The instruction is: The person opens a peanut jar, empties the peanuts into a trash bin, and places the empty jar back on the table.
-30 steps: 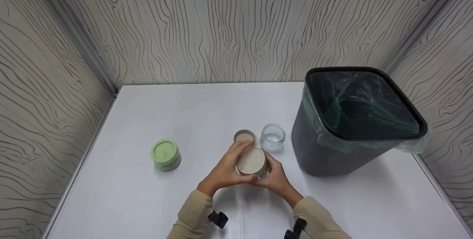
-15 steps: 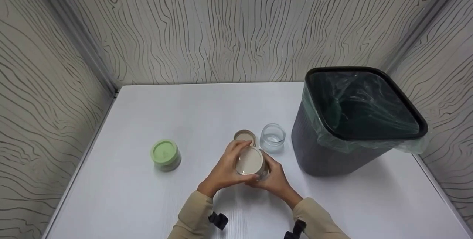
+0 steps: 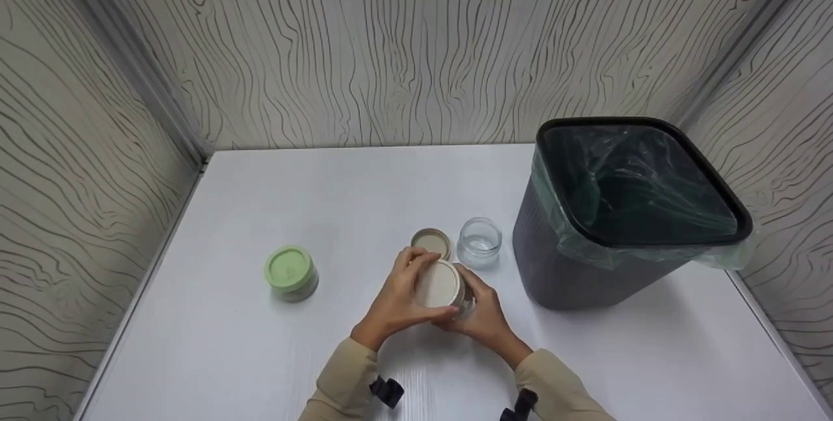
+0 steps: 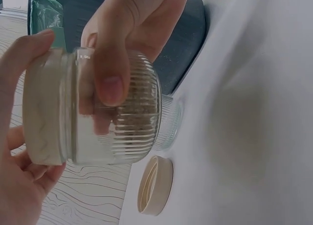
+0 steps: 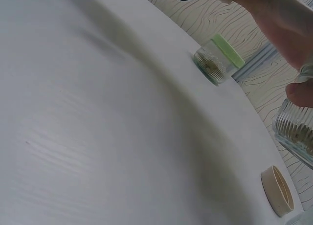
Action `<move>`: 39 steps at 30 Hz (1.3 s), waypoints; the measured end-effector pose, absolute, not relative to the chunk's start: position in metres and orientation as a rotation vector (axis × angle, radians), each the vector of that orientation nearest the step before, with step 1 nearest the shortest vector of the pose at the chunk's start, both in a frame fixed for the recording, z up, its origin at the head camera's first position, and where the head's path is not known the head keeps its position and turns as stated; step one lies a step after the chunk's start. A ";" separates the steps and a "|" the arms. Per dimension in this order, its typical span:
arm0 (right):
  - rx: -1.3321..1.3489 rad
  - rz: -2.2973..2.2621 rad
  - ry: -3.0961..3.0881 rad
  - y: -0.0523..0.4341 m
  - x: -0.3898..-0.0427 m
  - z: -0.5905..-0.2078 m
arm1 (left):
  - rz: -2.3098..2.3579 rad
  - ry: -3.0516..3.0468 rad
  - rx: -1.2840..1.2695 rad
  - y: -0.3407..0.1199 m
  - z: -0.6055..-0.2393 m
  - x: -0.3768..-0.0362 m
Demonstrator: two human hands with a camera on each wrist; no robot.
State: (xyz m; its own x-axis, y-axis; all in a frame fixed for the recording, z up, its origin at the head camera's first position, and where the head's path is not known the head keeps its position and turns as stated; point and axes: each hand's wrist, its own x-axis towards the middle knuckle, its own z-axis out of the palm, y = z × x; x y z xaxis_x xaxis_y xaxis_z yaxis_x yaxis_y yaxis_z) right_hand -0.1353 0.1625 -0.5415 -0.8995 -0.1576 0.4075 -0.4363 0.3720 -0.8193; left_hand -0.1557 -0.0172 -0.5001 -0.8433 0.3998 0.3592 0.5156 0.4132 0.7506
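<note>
Between both hands is a ribbed glass jar (image 4: 139,115) with a beige lid (image 3: 437,284), held above the table. My left hand (image 3: 398,298) grips the lid, thumb on the near side and fingers on the far side. My right hand (image 3: 483,314) holds the glass body, its thumb lying across the ribs in the left wrist view. Something brownish shows inside the jar's lower part. Just beyond my left fingers a loose beige lid (image 3: 431,243) lies with its hollow side up. Beside it stands a clear glass jar (image 3: 480,243) without a lid.
A green-lidded glass jar (image 3: 290,272) stands to the left, with brownish contents visible in the right wrist view. At the right, a grey bin (image 3: 566,271) with a green liner rises above the white table (image 3: 325,193). Patterned walls (image 3: 390,50) border the table.
The held jar has tilted so its lid leans a little to the left and more glass shows on the right. My left fingers have shifted slightly on the lid.
</note>
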 end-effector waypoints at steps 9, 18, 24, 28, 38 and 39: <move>0.495 1.443 -2.344 0.161 -0.135 -0.546 | -1.299 -2.567 -0.708 -0.012 -0.501 -0.153; 0.382 1.433 -2.330 0.157 -0.127 -0.528 | -1.267 -2.529 -0.625 -0.010 -0.498 -0.153; 0.334 1.391 -2.400 0.163 -0.134 -0.545 | -1.296 -2.535 -0.652 -0.011 -0.498 -0.153; 0.341 1.418 -2.406 0.165 -0.135 -0.548 | -1.307 -2.516 -0.675 -0.012 -0.496 -0.152; 0.333 1.426 -2.378 0.162 -0.135 -0.545 | -1.364 -2.508 -0.661 -0.016 -0.496 -0.155; 0.333 1.429 -2.372 0.162 -0.135 -0.545 | -1.363 -2.506 -0.658 -0.016 -0.497 -0.155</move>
State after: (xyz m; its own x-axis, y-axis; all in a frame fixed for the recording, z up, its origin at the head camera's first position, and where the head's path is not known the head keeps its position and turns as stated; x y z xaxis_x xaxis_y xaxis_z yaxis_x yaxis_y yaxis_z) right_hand -0.1349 0.1622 -0.5449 -0.9110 -0.0200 0.4118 -0.3734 0.4633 -0.8037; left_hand -0.1549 -0.0160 -0.4966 -0.8774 0.2814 0.3885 0.4791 0.4719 0.7401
